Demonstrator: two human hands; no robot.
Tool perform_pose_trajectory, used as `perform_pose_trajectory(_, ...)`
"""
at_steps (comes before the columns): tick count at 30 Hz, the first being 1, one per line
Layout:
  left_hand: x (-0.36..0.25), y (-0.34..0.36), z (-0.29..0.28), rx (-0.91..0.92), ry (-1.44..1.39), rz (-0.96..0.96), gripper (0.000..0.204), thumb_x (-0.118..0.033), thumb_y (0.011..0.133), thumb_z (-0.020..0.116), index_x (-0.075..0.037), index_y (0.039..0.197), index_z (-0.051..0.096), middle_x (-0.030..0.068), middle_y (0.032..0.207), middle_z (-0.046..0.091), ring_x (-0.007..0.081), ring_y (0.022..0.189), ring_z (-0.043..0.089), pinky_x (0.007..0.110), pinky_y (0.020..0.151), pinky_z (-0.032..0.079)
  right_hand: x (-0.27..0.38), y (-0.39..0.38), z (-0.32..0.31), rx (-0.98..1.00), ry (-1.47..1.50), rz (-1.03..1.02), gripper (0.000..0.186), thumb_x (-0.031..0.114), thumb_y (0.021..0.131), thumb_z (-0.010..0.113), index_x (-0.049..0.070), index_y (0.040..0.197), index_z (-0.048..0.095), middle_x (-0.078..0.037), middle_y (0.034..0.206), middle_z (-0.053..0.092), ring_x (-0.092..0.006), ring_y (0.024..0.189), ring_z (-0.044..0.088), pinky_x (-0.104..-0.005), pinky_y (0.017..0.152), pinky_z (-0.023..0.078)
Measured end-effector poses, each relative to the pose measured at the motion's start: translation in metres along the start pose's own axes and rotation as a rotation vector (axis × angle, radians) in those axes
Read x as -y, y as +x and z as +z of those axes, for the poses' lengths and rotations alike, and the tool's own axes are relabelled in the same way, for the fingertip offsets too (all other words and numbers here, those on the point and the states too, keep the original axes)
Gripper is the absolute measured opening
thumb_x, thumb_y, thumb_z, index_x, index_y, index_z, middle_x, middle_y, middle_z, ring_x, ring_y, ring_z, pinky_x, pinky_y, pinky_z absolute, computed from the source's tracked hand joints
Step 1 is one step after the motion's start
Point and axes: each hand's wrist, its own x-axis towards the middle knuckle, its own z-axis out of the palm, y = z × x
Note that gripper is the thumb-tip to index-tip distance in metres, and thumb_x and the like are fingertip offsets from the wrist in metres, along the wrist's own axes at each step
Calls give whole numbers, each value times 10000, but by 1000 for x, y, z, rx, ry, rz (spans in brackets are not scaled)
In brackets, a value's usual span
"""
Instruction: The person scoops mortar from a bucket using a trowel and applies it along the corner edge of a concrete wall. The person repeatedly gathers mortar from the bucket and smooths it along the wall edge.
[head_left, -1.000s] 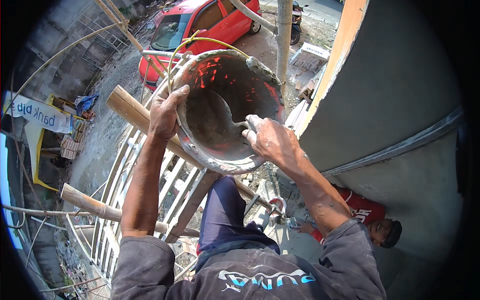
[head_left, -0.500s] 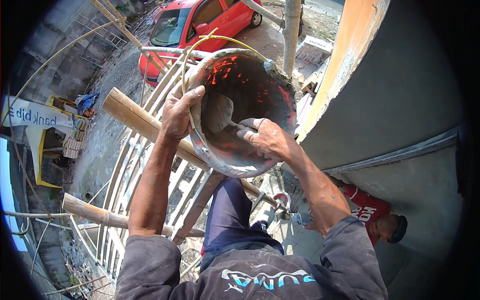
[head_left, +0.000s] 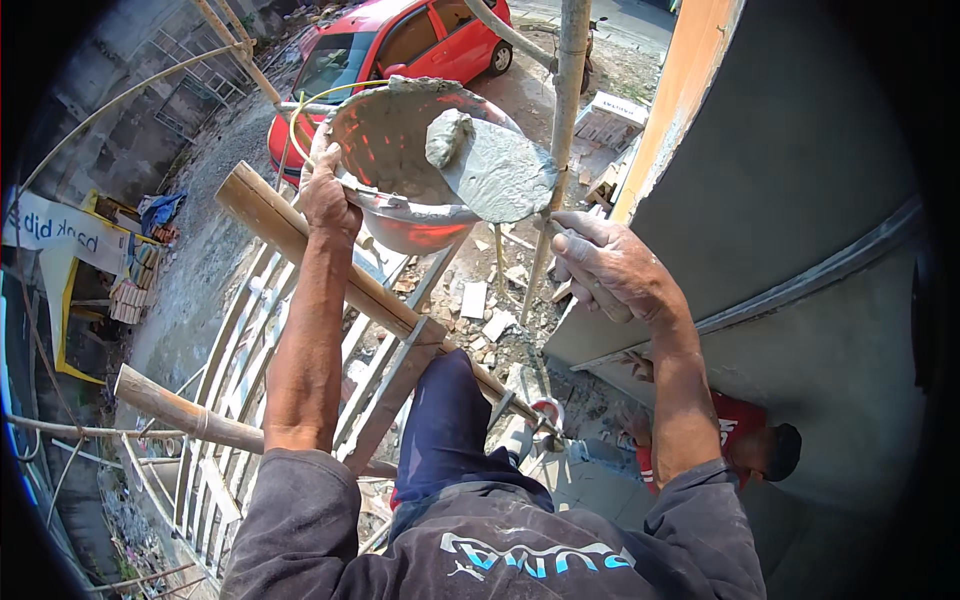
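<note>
My left hand (head_left: 330, 190) is closed on the left rim of a reddish bucket (head_left: 425, 236), its thumb up on the edge. The bucket is tilted, and grey mortar coats its inside. Closed round the handle of a trowel (head_left: 508, 172), my right hand (head_left: 622, 265) is just right of the bucket. The trowel's blade is over the bucket's right side, smeared with wet mortar, and a thick lump of mortar (head_left: 447, 140) sits on its far end. How much mortar is inside the bucket is partly hidden by the blade.
Thick bamboo poles (head_left: 275, 222) and a slatted bamboo frame (head_left: 225, 400) lie below on the left. An upright pole (head_left: 566, 95) stands beyond the trowel. A curved grey wall (head_left: 790, 190) rises at right. A co-worker in red (head_left: 735, 440) is below right; a red car (head_left: 410, 50) is parked beyond.
My right hand has drawn the trowel up out of the bucket and to the right, with mortar on its blade. The bucket has tipped and shifted slightly left in my left hand.
</note>
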Motion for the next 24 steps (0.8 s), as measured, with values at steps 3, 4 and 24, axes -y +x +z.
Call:
perform_pose_trajectory(3, 15, 16, -11, -95, -54, 30, 382, -49, 961, 599, 13, 1337, 575, 116, 1185, 692, 239, 994, 713, 411, 864, 618, -2, -30, -1, -69, 171, -5, 577, 313, 1011, 674, -49, 1431, 513, -43, 801, 600, -96, 587, 546, -236, 500, 445)
perform_pose_trajectory(4, 22, 21, -14, -197, -78, 13, 376, -71, 957, 606, 8, 1323, 567, 111, 1167, 683, 249, 976, 711, 429, 848, 622, -4, -43, -2, -94, 172, -41, 563, 317, 1007, 677, -56, 1401, 526, -53, 805, 601, -101, 585, 545, -233, 499, 440)
perform_pose_trajectory(24, 84, -23, -28, -639, 294, -353, 916, -630, 888, 675, 23, 1492, 454, 130, 1525, 515, 282, 1288, 561, 429, 1094, 440, -48, -290, -3, -558, 263, -79, 479, 243, 988, 693, -45, 1353, 578, -32, 845, 641, -81, 629, 570, -257, 537, 461)
